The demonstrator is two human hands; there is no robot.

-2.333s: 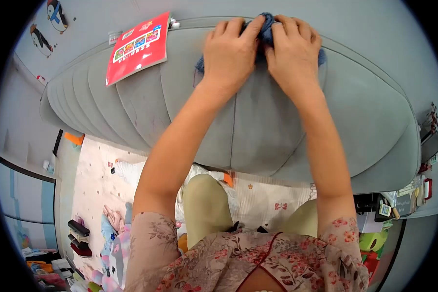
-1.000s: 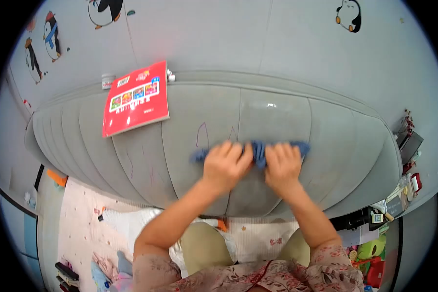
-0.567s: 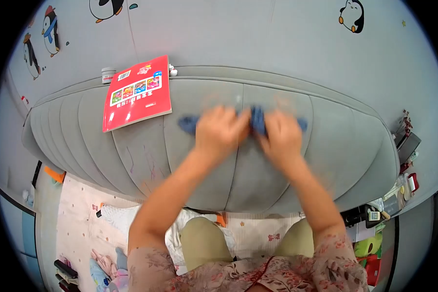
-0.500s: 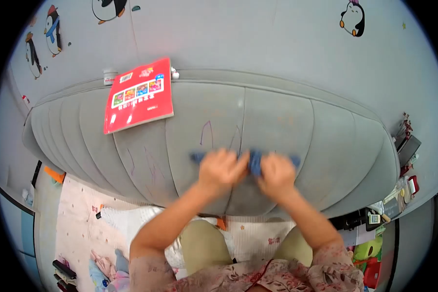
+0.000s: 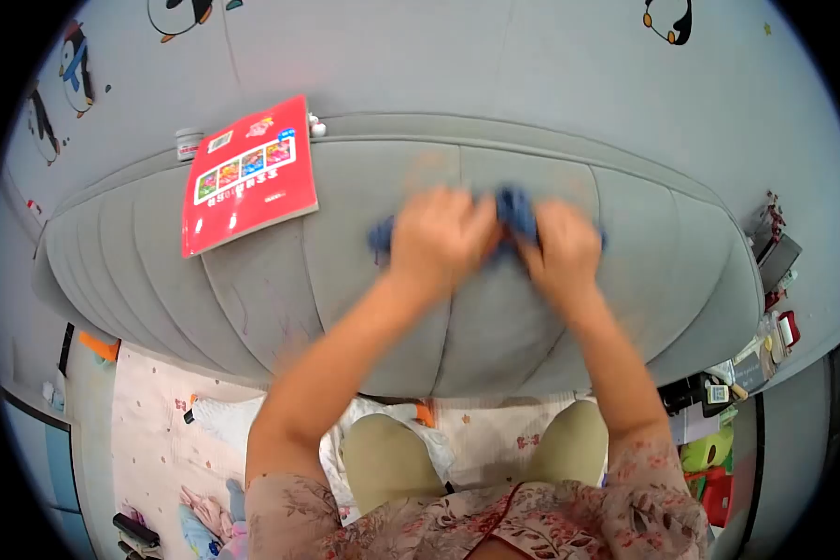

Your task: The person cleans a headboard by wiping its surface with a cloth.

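Observation:
A dark blue cloth [image 5: 516,211] is bunched up between my two hands, in front of the grey padded headboard [image 5: 373,327]. My left hand [image 5: 439,238] is closed around one part of it, and a blue end sticks out to the left of the fist. The other part is in my right hand [image 5: 567,245], also closed, with a bit of blue showing at its right side. Both hands are slightly blurred. Whether the cloth presses on the padding cannot be made out. Faint purple scribbles mark the headboard to the left.
A red book [image 5: 252,177] leans on the headboard's top at the left, beside a small white jar [image 5: 189,144]. Below lies a pale patterned bed sheet [image 5: 159,411] with a white crumpled cloth [image 5: 224,425]. Several items crowd a stand at the right.
Both hands have moved up the headboard with the blue cloth, the right one also slightly right. The view has shifted a little.

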